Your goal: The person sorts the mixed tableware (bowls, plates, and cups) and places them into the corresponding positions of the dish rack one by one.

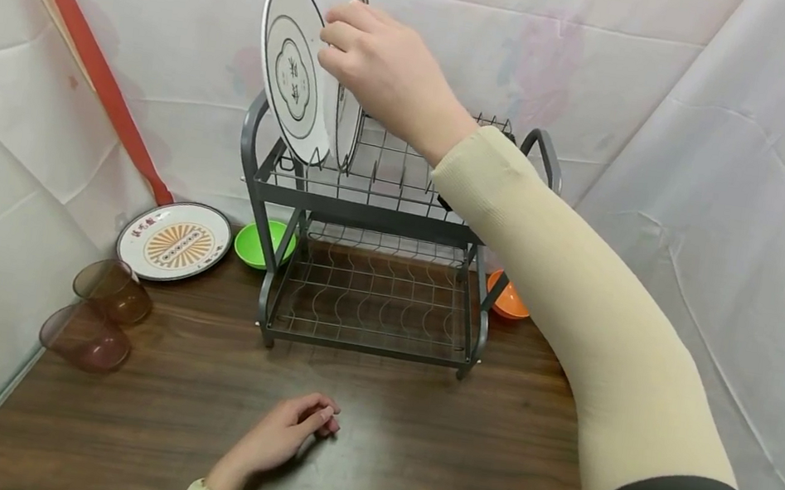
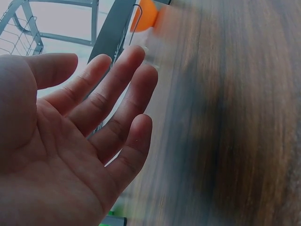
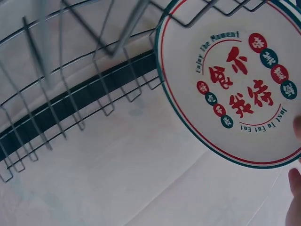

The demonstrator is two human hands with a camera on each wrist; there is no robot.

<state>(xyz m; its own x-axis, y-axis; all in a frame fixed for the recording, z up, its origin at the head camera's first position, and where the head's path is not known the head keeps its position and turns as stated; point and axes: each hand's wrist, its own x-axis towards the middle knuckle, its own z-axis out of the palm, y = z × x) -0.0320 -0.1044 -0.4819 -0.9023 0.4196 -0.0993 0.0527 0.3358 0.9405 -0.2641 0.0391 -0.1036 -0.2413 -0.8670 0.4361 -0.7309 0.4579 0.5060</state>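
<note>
My right hand (image 1: pixel 387 68) is raised over the upper tier of the dish rack (image 1: pixel 389 215). It holds the upper edge of a plate (image 1: pixel 346 125) standing in the rack; in the right wrist view this plate (image 3: pixel 188 94) shows a red and teal rim, with my fingertips at its right edge. Just left stands another white plate (image 1: pixel 295 81) with a dark rim, leaning in the wires. My left hand (image 1: pixel 279 434) lies on the brown table with its fingers loosely bent and nothing in it; the left wrist view shows its palm.
A white plate (image 1: pixel 174 241) with an orange sunburst leans on the table at left, beside a green bowl (image 1: pixel 252 246). Two tinted glasses (image 1: pixel 86 336) lie tilted near the left wall. An orange bowl (image 1: pixel 509 299) sits behind the rack's right leg.
</note>
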